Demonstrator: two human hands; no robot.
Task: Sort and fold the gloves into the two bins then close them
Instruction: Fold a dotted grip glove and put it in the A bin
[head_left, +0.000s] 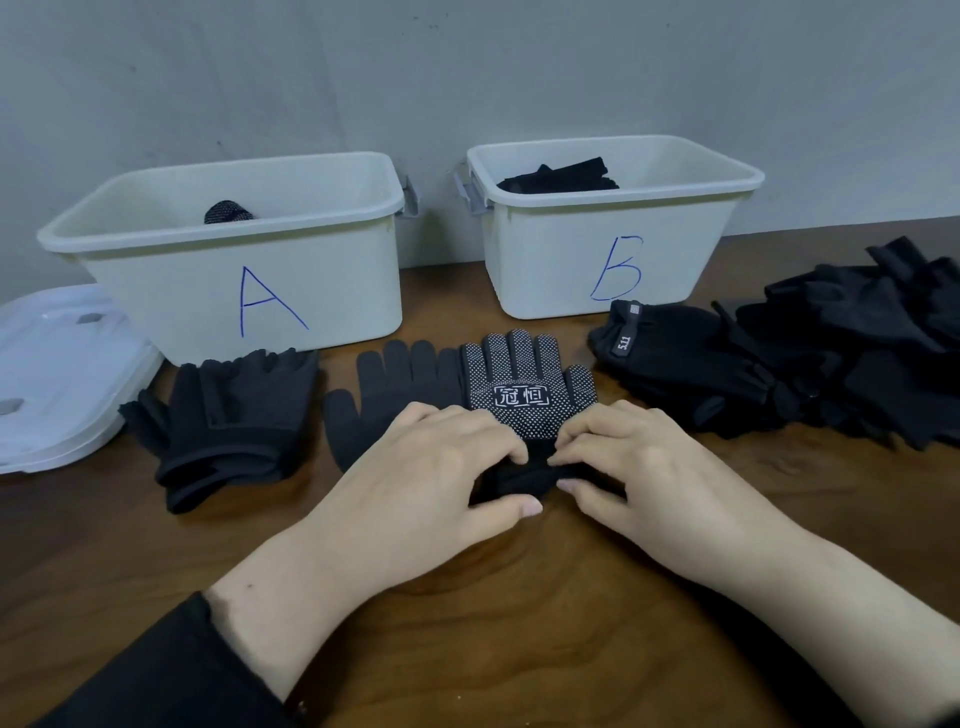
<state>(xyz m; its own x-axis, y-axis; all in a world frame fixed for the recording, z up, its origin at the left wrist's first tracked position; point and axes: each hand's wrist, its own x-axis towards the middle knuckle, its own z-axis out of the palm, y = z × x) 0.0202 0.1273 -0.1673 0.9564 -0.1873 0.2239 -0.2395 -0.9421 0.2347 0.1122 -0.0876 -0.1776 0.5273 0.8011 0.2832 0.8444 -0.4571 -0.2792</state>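
Observation:
A black glove with white grip dots (524, 387) lies palm up at the table's centre, partly over a plain dark glove (384, 395). My left hand (441, 467) and my right hand (634, 462) both pinch its cuff end, fingers curled over the black fabric. Bin A (249, 291) stands at the back left with one dotted glove (228, 213) inside. Bin B (613, 249) at the back right holds folded black gloves (566, 179). Both bins are uncovered.
A pile of black gloves (810, 358) covers the table's right side. A smaller stack of black gloves (228, 421) lies left of centre. White lids (57, 374) are stacked at the far left. The wooden table (498, 597) runs toward me.

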